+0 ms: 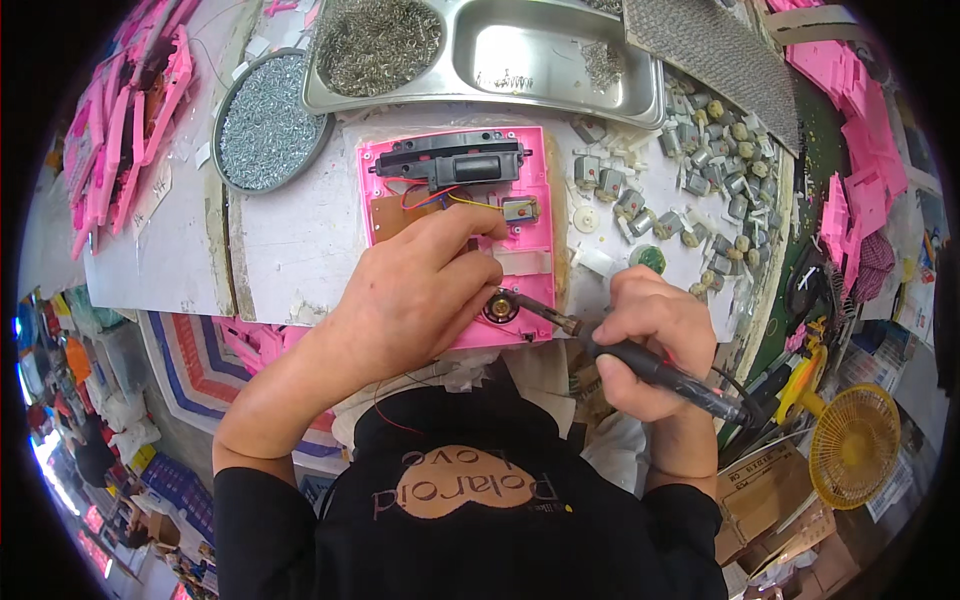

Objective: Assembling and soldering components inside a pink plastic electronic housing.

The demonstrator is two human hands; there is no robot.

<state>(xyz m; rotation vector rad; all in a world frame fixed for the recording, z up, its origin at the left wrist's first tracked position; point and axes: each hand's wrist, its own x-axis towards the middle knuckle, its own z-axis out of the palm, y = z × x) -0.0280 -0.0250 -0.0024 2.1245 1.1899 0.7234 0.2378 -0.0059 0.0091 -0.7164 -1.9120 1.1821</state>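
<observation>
An open pink plastic housing [530, 240] lies on the white worktop in front of me. Fitted in it are a black plastic module [475, 167], a small metal motor [519, 209], a brown board [387, 216] and a round speaker [501, 307]. Red, blue and yellow wires run between the parts. My left hand [420, 275] rests over the housing, fingers curled and pinched near the speaker; whatever they grip is hidden. My right hand [655, 340] is closed round the black handle of a soldering iron [665, 370]. Its tip reaches the speaker's upper edge, beside my left fingers.
A steel tray [480, 100] with springs stands at the back, beside a round bowl [218, 150] of screws. Many small motors [720, 180] cover the worktop's right. Pink plastic shells [125, 130] are stacked far left; a yellow fan [853, 445] stands lower right.
</observation>
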